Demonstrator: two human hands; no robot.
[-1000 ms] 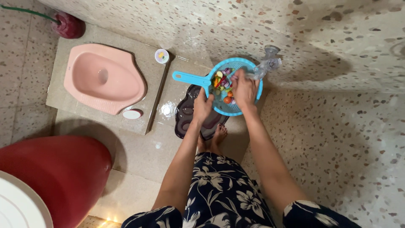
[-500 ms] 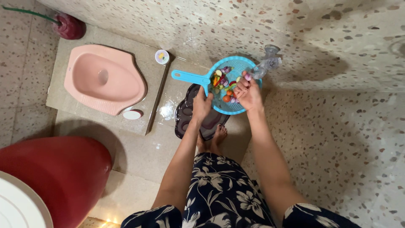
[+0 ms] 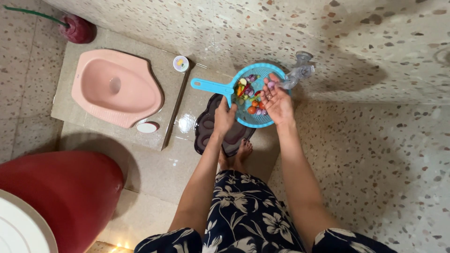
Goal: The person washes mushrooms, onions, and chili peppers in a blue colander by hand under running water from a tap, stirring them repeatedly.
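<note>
At the far left stands a big red tub (image 3: 61, 197), with a white lid (image 3: 18, 229) at the corner. Above it a pink squat toilet pan (image 3: 117, 89) is set in a raised stone step, a dark red plunger-like thing (image 3: 77, 28) in the corner behind it. A white soap bar (image 3: 147, 127) lies at the step's near edge, and a small round white pot (image 3: 181, 63) with a coloured top sits at its far edge; its print is too small to tell.

Towards the middle, the left hand (image 3: 225, 117) is closed on the near rim of a blue strainer (image 3: 255, 122), beside its long handle, holding it over a dark mat (image 3: 206, 136) on the wet floor. The strainer holds cut vegetables (image 3: 248, 91): red, orange, green and purple bits.

The right hand (image 3: 276, 100) hangs open over the strainer, palm up and fingers spread, seemingly with a purple piece on the fingertips. Just beside it, a metal tap (image 3: 300, 70) juts from the speckled wall, water running.

The step in hand looks like rinsing the vegetables under the tap. The next move calls for keeping the strainer level below the stream while turning the pieces gently, so none spill over the rim.
</note>
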